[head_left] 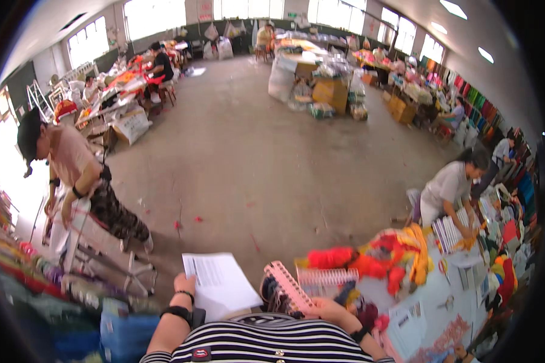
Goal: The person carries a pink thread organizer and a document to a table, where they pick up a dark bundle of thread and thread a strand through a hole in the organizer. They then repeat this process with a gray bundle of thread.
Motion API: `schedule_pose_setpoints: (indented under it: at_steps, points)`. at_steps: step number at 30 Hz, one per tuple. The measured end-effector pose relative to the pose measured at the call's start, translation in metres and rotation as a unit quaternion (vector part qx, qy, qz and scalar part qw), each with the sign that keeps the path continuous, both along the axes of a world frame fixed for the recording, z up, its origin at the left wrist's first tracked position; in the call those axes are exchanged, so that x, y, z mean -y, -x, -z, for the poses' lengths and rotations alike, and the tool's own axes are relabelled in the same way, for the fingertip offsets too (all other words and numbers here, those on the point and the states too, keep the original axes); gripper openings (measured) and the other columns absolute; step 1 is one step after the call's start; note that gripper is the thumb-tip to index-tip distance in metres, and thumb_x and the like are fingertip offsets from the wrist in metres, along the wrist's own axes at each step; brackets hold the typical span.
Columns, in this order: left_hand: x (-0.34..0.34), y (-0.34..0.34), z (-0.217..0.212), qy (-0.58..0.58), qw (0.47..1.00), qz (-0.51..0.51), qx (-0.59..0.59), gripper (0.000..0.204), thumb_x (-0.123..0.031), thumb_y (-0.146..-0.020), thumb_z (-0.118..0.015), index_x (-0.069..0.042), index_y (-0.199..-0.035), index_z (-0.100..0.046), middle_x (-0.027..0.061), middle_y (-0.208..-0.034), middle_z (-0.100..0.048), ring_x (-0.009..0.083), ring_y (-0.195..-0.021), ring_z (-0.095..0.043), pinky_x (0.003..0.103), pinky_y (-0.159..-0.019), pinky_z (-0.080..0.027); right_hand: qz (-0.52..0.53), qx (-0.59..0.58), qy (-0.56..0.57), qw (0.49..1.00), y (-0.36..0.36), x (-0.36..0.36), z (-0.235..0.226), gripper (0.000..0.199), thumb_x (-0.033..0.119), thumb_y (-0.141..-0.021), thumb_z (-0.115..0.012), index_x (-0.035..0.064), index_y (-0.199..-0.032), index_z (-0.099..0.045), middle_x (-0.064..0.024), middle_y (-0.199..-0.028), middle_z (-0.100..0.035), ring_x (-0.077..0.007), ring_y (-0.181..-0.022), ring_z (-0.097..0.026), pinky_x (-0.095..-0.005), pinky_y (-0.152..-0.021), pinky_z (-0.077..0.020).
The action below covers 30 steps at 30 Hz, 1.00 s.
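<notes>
My left hand point(184, 283) is closed on the edge of a white printed sheet of paper point(227, 284), held out in front of my waist. My right hand point(326, 310) grips the lower end of a long pink strip with rows of holes point(289, 285), which looks like a thread holder card. Dark strands point(275, 289) hang beside that strip. Just beyond my right hand lies another perforated strip point(328, 276), pale pink, at the edge of the worktable point(427, 305). Red yarn point(333, 258) and orange yarn point(419, 254) are heaped next to it.
Scissors point(447, 302) and a printed sheet point(407, 323) lie on the table at my right, where a person point(448, 187) handles white strips. At left, another person point(75, 157) bends over a metal stand. Folded fabrics point(106, 327) are stacked near left. Cardboard boxes point(330, 92) stand farther back.
</notes>
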<state>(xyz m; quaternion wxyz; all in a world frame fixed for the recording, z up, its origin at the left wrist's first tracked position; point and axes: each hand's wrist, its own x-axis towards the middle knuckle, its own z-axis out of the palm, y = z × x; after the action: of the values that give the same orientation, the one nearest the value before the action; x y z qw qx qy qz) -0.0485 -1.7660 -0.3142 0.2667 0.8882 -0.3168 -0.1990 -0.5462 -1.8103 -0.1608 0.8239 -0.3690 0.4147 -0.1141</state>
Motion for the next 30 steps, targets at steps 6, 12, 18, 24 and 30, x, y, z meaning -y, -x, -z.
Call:
schedule_pose_setpoints:
  at_steps: [6,12,18,24,30]
  points:
    - [0.165,-0.137,0.047,-0.18,0.98,0.023,-0.081,0.047,-0.041,-0.079,-0.073,-0.002,-0.104,-0.074,0.0205,-0.106,-0.071,0.0372,-0.102,-0.067,0.042,-0.09,-0.052,0.196,-0.013,-0.041,0.98,-0.089,0.175,0.021,0.023,0.013,-0.098,-0.057,-0.0004,-0.116,-0.063,-0.0072,-0.098,-0.07,-0.0171,-0.085,-0.068,-0.0306,-0.076,-0.0556]
    - [0.383,-0.233,-0.005,-0.02,0.994,-0.029,-0.105,0.043,-0.031,-0.075,-0.078,0.001,-0.103,-0.073,0.0191,-0.097,-0.073,0.0349,-0.094,-0.07,0.04,-0.086,-0.053,0.042,-0.287,0.269,0.919,-0.043,0.313,0.154,0.017,0.013,-0.098,-0.055,0.0038,-0.105,-0.067,-0.0114,-0.086,-0.069,-0.0223,-0.076,-0.068,-0.0348,-0.07,-0.0537]
    - [0.483,-0.399,0.07,-0.184,0.983,0.003,-0.03,0.041,-0.033,-0.09,-0.06,0.0,-0.114,-0.068,0.0196,-0.109,-0.071,0.0334,-0.105,-0.068,0.039,-0.092,-0.052,-0.152,-0.447,0.468,0.747,-0.182,0.543,0.213,0.024,0.02,-0.095,-0.06,0.0013,-0.107,-0.067,-0.0152,-0.089,-0.07,-0.0272,-0.079,-0.069,-0.036,-0.073,-0.054]
    - [0.558,-0.464,0.036,-0.467,0.876,0.077,0.094,0.061,-0.055,-0.089,-0.062,-0.01,-0.13,-0.063,0.0155,-0.136,-0.059,0.0309,-0.129,-0.053,0.04,-0.106,-0.044,-0.169,-0.552,0.383,0.721,-0.289,0.84,0.209,0.038,0.027,-0.09,-0.066,-0.0034,-0.113,-0.065,-0.0186,-0.099,-0.072,-0.0314,-0.087,-0.07,-0.0372,-0.078,-0.0556]
    - [0.785,-0.538,0.035,-0.424,0.902,0.05,0.071,0.053,-0.048,-0.088,-0.061,-0.008,-0.123,-0.066,0.0174,-0.129,-0.062,0.0316,-0.123,-0.057,0.041,-0.103,-0.047,-0.047,-0.435,0.289,0.852,-0.478,1.207,0.176,0.027,0.026,-0.087,-0.067,0.0007,-0.095,-0.073,-0.017,-0.082,-0.073,-0.0274,-0.078,-0.072,-0.0391,-0.069,-0.0539]
